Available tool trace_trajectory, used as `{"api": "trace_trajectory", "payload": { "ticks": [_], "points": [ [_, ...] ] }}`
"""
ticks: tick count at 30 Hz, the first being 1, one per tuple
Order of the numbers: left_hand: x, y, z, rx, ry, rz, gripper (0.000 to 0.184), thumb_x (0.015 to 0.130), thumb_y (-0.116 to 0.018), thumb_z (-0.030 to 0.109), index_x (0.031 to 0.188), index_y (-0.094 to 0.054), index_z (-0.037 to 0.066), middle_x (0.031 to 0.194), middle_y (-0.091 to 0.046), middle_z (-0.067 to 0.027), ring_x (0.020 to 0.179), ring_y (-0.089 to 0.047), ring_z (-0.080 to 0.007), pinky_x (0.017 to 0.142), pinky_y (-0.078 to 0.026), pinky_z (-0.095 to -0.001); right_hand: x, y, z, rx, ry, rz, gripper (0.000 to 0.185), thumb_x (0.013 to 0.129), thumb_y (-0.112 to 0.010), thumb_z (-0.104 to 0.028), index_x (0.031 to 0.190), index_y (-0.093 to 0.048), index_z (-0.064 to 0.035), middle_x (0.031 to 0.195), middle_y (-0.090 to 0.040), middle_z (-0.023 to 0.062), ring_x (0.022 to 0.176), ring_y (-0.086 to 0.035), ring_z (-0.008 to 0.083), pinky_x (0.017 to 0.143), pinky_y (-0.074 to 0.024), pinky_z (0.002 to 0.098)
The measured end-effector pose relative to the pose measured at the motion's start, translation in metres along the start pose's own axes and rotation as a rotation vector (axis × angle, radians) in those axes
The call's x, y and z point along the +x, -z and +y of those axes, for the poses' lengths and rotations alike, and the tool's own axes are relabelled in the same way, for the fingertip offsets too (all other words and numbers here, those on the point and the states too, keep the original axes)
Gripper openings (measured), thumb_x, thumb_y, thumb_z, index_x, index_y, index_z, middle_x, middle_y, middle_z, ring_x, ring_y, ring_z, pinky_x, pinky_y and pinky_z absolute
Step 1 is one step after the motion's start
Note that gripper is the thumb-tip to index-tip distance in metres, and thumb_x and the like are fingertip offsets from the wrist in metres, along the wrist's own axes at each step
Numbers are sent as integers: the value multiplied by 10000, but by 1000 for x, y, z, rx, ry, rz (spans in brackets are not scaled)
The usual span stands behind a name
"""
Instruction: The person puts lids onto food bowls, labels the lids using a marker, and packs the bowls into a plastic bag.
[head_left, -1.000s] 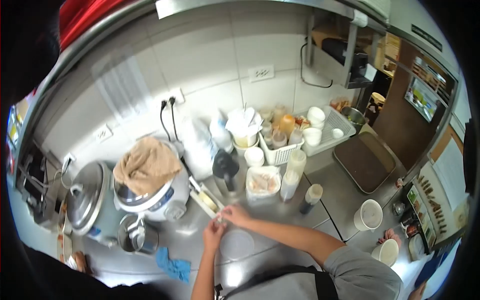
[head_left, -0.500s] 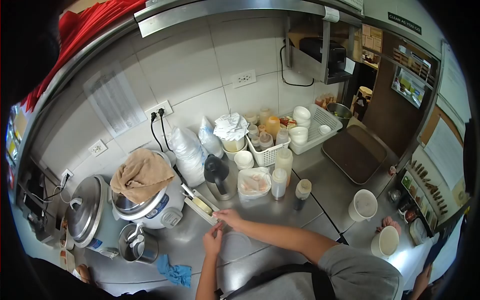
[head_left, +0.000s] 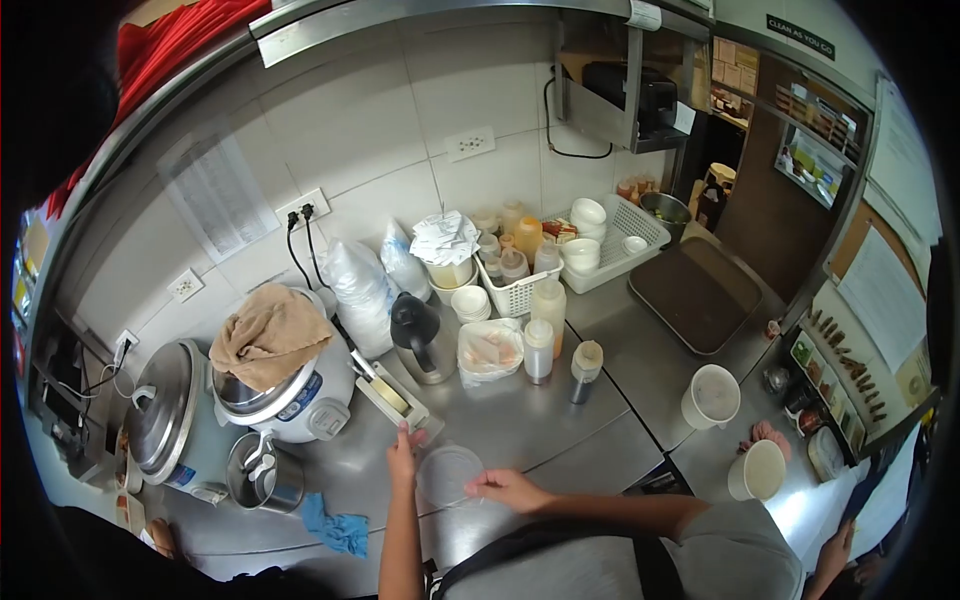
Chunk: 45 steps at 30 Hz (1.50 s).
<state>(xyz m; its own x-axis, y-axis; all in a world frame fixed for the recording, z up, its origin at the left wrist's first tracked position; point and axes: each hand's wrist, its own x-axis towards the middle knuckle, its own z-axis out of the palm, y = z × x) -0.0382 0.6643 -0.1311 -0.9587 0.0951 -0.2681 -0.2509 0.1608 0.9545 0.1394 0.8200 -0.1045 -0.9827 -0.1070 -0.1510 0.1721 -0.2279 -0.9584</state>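
A grey tape dispenser [head_left: 428, 421] with a yellowish roll of tape stands on the steel counter. My left hand [head_left: 402, 456] is at its near end, fingers drawn together; whatever they pinch is too small to make out. A clear round plastic lid [head_left: 446, 474] lies flat on the counter between my hands. My right hand [head_left: 512, 491] is closed at the right edge of the lid, thumb and fingertips pinching its rim.
A rice cooker [head_left: 300, 405] with a brown towel [head_left: 270, 338], a metal pot [head_left: 262, 482] and a blue cloth [head_left: 337, 524] are on the left. Behind stand a steel jug [head_left: 424, 345], squeeze bottles [head_left: 539, 352] and a white basket [head_left: 520, 296]. Rightward are a tray [head_left: 695, 295] and tubs [head_left: 711, 396].
My right hand has left the tape dispenser and moved down and right to the plastic lid. My left hand has shifted slightly left and up, staying by the dispenser. The view has shifted slightly.
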Motion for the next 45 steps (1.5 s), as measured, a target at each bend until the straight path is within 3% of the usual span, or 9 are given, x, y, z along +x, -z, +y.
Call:
{"api": "trace_trajectory", "payload": {
  "ticks": [9, 13, 18, 22, 26, 32, 37, 42, 45],
  "points": [
    [16, 4, -15, 278, -211, 22, 401, 799, -670, 363, 789, -703, -36, 705, -678, -64, 607, -573, -111, 571, -433, -273, -40, 20, 5, -124, -80, -99, 225, 902, -613, -212, 980, -635, -2, 1005, -660, 64, 980, -588, 122, 904, -437, 274],
    [33, 3, -18, 615, -378, 92, 248, 755, -679, 190, 694, -675, -51, 637, -654, -83, 596, -584, -117, 559, -449, -282, -27, 26, 30, -195, -179, -99, 293, 896, -609, -289, 1015, -639, -23, 971, -659, 43, 888, -587, 111, 779, -466, 281],
    [37, 21, -34, 363, -241, -76, 219, 778, -666, 152, 664, -660, -33, 623, -643, -65, 589, -578, -101, 549, -434, -240, -54, 42, 17, 3, -199, 60, 323, 874, -629, -337, 1007, -649, -43, 933, -654, 37, 843, -585, 115, 712, -465, 264],
    [-18, -1, -7, 1, -25, -238, 349, 840, -676, 276, 953, -632, -51, 864, -666, -114, 717, -630, -160, 710, -516, -269, -94, 85, 4, -99, -150, 202, 344, 840, -672, -355, 992, -654, -47, 936, -652, 41, 855, -588, 120, 718, -468, 267],
    [-85, -95, 28, -357, 209, -369, 607, 864, -639, 393, 1282, -432, 6, 1327, -434, -182, 1190, -468, -209, 993, -405, -333, -163, 154, -6, -273, 37, 558, 330, 774, -723, -390, 872, -692, -76, 772, -637, 8, 701, -560, 97, 620, -445, 261],
    [-152, -282, 47, -661, 565, -791, 573, 881, -638, 224, 1353, -365, 49, 1311, -458, -119, 1179, -470, -188, 1064, -368, -323, -288, 269, -68, -580, -33, 934, 224, 841, -654, -246, 981, -681, -73, 870, -669, 27, 807, -600, 113, 727, -471, 283],
    [-168, -413, 27, -578, 446, -792, 643, 786, -718, 55, 1312, -348, 58, 1037, -618, -77, 955, -601, -152, 829, -493, -274, -329, 350, -87, -763, -387, 1046, 377, 814, -655, -365, 1005, -672, -40, 907, -680, 96, 836, -627, 196, 747, -474, 320],
    [-188, -458, 20, -516, 434, -573, 397, 752, -749, 41, 1026, -478, 135, 807, -642, -14, 723, -627, -97, 575, -510, -203, -338, 404, -84, -863, -347, 1002, 415, 808, -635, -396, 1000, -662, -29, 893, -672, 156, 831, -637, 274, 757, -477, 352],
    [-179, -470, -13, -450, 385, -541, 428, 753, -750, 45, 1059, -462, 129, 855, -661, -35, 724, -634, -103, 570, -506, -210, -331, 432, -35, -932, -287, 968, 387, 851, -577, -365, 1033, -640, -30, 905, -663, 181, 852, -629, 328, 768, -473, 384]
  ]
}}
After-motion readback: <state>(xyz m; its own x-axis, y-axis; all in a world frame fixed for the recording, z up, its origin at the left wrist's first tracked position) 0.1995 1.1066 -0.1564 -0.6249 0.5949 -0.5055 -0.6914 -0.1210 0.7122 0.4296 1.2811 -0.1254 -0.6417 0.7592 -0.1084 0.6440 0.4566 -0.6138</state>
